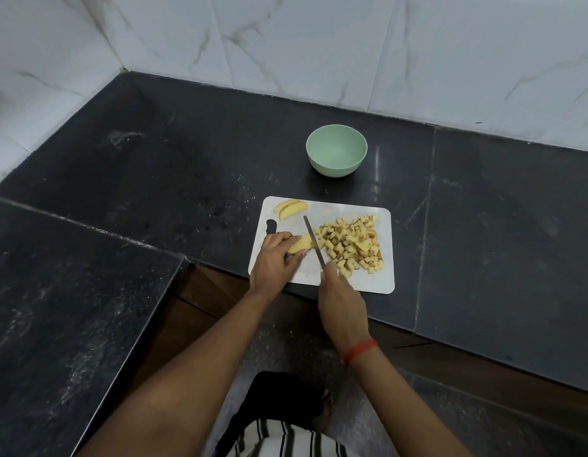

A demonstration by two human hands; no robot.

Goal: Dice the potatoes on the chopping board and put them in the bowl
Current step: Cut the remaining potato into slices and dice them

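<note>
Fingers (283,239) of the left hand (273,262) pinch a potato wedge (301,244) just beside the knife (314,241) gripped by the right hand (340,300), so a slip could cut them.

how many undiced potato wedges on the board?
3. Two wedges lie side by side at the chopping board's far-left corner; the third wedge is held by the left hand, beside the knife. The hand may hide more.

Black stone counter (154,143), L-shaped; white marbled wall tiles (319,44) behind.
</note>
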